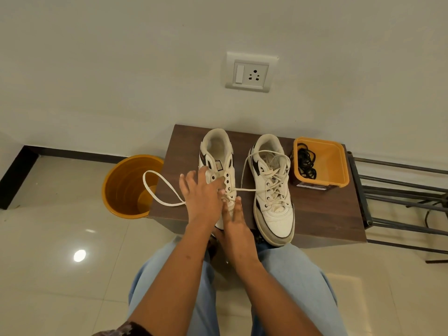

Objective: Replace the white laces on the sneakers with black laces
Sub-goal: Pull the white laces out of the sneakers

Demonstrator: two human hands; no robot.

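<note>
The left sneaker (219, 166), white with dark trim, is mostly unlaced at the table's (315, 214) centre. Its white lace (160, 187) is pinched by the left hand (201, 197), looping toward nine o'clock. The right hand (236, 229) rests on the toe, fingers relaxed. Black laces (306, 163) lie in a box (332, 161) at three o'clock.

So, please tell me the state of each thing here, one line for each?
Left sneaker: upper eyelets empty, white lace partly pulled out.
Right sneaker: fully laced in white.
Black laces: lying unused in the orange container.
Orange bucket: upright on the floor.
Left hand: resting on the left sneaker.
Right hand: at its toe, fingers straight.
</note>
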